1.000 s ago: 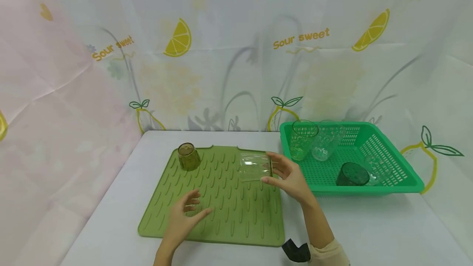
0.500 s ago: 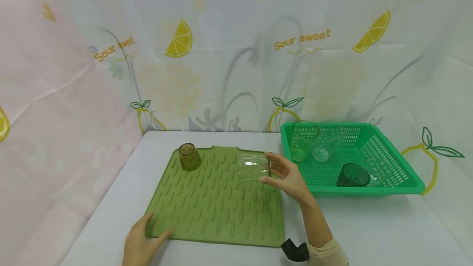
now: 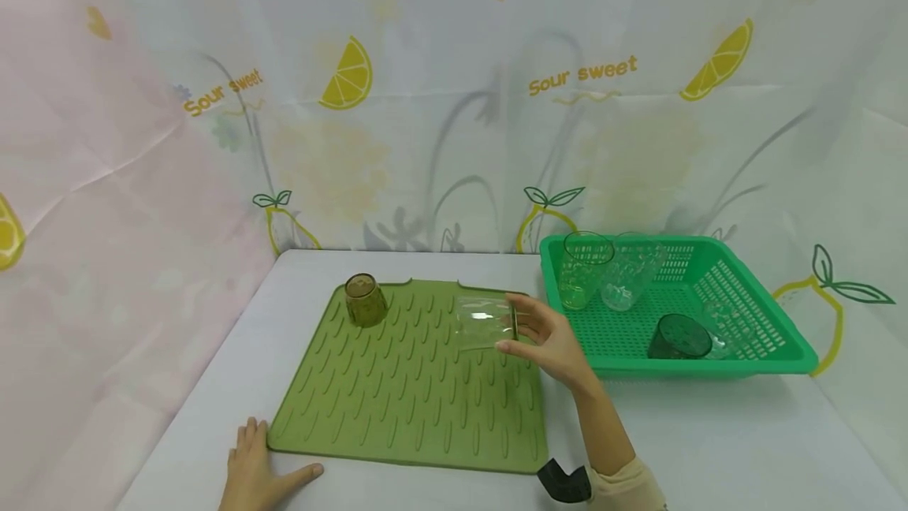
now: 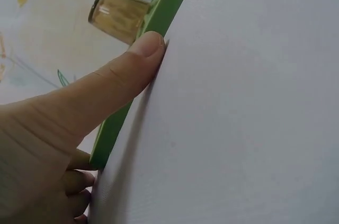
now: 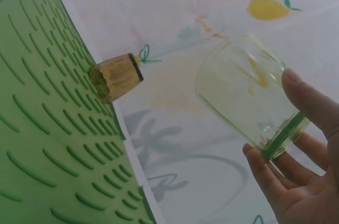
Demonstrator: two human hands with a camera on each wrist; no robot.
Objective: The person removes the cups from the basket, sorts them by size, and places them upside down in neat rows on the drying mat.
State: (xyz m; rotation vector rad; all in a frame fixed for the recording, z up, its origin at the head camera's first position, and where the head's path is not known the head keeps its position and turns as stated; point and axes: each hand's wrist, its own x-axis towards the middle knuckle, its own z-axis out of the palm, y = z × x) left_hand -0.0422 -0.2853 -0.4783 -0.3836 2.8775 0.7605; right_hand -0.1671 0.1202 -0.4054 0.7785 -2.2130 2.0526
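Note:
My right hand (image 3: 549, 341) grips a clear drinking glass (image 3: 485, 322) near its thick base, thumb on one side and fingers on the other. The glass lies sideways above the right part of a green ridged drying mat (image 3: 404, 393), its mouth toward the left. At the mat's front left corner is my left hand (image 3: 251, 471), fingers extended along the left side and thumb spread toward the front edge. In the left wrist view the thumb (image 4: 148, 46) overlaps the mat's edge (image 4: 175, 1). An amber glass (image 3: 366, 302) stands upside down at the mat's back left.
On the right, a green plastic basket (image 3: 702, 367) stands beside the mat. It holds a tall greenish glass (image 3: 583, 274), a tall clear glass (image 3: 627, 278), a dark green glass (image 3: 679, 337) and another clear glass (image 3: 731, 326). A printed curtain (image 3: 426, 140) hangs behind the white table.
My left hand has moved from over the mat to its front left corner, its fingers straightening. The right hand keeps the glass almost in the same place.

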